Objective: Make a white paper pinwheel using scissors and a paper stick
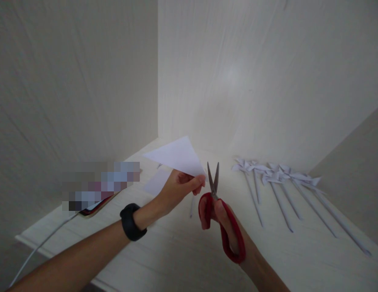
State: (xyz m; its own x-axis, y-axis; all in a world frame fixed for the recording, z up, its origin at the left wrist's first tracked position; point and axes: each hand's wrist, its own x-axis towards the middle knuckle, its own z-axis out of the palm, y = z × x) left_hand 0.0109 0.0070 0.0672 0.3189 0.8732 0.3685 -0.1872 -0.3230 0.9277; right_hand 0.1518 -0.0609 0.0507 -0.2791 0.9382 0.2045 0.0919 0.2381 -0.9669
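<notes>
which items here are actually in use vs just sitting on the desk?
In use:
- folded white paper triangle, pinched by the left hand
- red-handled scissors, blades slightly open, in the right hand

Lying about:
- row of white paper pinwheels on rolled paper sticks, at right
- phone with white cable, at left
- flat paper piece behind the left hand

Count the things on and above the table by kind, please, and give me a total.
Paper pinwheels on sticks, lying in a row: 5
Red-handled scissors, in the right hand: 1
Folded white paper triangle, in the left hand: 1
Flat paper sheet: 1
Phone with cable: 1
Total: 9
</notes>
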